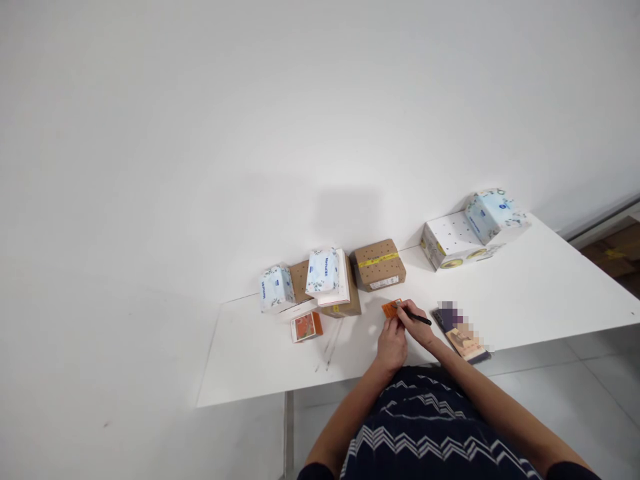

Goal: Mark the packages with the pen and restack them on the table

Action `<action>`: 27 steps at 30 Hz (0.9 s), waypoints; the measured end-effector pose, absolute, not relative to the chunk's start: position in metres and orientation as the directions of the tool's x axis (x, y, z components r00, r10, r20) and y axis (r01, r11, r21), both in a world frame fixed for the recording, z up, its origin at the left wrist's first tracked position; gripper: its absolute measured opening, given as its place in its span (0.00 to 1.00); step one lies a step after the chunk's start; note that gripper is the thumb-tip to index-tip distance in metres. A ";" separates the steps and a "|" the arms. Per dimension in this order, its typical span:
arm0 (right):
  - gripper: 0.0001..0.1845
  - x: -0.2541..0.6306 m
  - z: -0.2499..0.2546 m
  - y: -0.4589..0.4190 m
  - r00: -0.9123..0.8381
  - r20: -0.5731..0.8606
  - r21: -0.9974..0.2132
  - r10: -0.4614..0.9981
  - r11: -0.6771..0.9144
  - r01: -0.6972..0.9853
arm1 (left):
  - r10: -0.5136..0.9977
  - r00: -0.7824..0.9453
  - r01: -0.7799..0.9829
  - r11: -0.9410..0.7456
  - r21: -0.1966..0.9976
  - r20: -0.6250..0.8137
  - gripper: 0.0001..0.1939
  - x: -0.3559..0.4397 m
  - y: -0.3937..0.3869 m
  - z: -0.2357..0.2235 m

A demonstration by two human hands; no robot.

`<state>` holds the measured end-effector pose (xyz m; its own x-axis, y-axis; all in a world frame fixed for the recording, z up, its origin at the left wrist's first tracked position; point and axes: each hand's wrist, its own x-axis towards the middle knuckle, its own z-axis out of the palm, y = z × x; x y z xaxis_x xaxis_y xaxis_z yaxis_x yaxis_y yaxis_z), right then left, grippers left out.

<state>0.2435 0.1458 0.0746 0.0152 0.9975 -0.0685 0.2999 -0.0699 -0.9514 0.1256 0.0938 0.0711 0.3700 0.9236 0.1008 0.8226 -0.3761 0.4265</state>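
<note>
My right hand point(416, 325) is closed around a slim black pen point(419, 317), its tip over a small orange card point(389, 308) on the white table. Beside it, my left hand point(393, 343) has its fingers curled together at the near edge of the card, gripping it. The two hands touch or nearly touch, and they cover part of the card. Just right of my right hand lies a phone-like flat thing point(460, 337) with a dark and tan picture, partly blurred out.
Against the wall on the white table point(250, 367) stand a brown carton point(380, 263) with yellow tape, tissue packs point(323, 270) on boxes, and a white box point(447, 233) beside another tissue pack point(495, 213). An orange-and-white box point(306, 327) and thin clear sticks point(330, 350) lie left.
</note>
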 end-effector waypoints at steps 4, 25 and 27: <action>0.11 0.243 0.074 0.146 -0.008 -0.056 -0.937 0.998 -0.050 0.345 | 0.923 0.371 0.823 -0.378 0.423 0.102 0.27 0.126 0.094 0.066; 0.15 0.246 0.077 0.145 0.065 -0.025 -0.943 0.998 -0.045 0.330 | 0.918 0.375 0.807 -0.392 0.443 0.129 0.25 0.124 0.094 0.073; 0.17 0.252 0.072 0.144 0.120 -0.019 -0.937 0.993 -0.059 0.343 | 0.916 0.380 0.803 -0.394 0.447 0.126 0.24 0.124 0.094 0.074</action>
